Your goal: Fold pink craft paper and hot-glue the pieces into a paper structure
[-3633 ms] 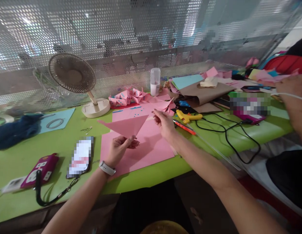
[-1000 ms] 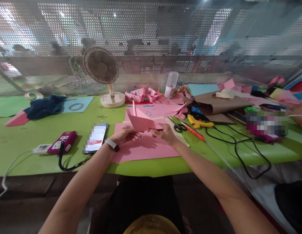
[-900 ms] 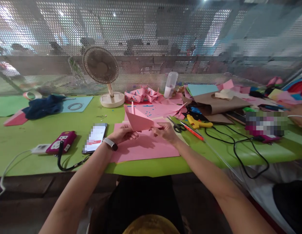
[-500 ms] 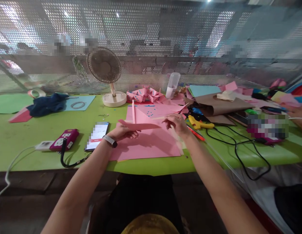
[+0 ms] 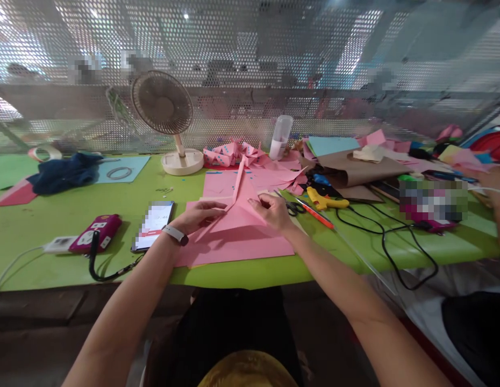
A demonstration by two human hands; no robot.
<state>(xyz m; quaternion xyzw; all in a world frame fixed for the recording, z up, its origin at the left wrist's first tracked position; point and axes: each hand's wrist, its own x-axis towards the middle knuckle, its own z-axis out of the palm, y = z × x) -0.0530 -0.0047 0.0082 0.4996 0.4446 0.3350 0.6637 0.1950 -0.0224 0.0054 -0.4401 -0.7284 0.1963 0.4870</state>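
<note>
A folded pink paper piece (image 5: pixel 242 205) stands tilted between both hands, its narrow tip pointing up and away from me. My left hand (image 5: pixel 199 216), with a watch on its wrist, has its fingers closed on the paper's left edge. On the other side my right hand (image 5: pixel 273 210) pinches the lower right part between thumb and fingers. Beneath them lie flat pink sheets (image 5: pixel 250 250). Scissors (image 5: pixel 295 207) and a red cutter (image 5: pixel 316 215) rest just right of my right hand.
A yellow glue gun (image 5: pixel 325 199) with black cable lies at the right, before brown paper (image 5: pixel 363 169). Folded pink pieces (image 5: pixel 229 155), a bottle (image 5: pixel 280 138) and a fan (image 5: pixel 163 105) stand behind. A phone (image 5: pixel 155 224) and purple power block (image 5: pixel 95 233) lie left. Another person's arm (image 5: pixel 498 201) is far right.
The pink paper, earlier held flat in my left hand, now stands tilted with its tip away from me. My right hand has come in from the right and taken hold of it.
</note>
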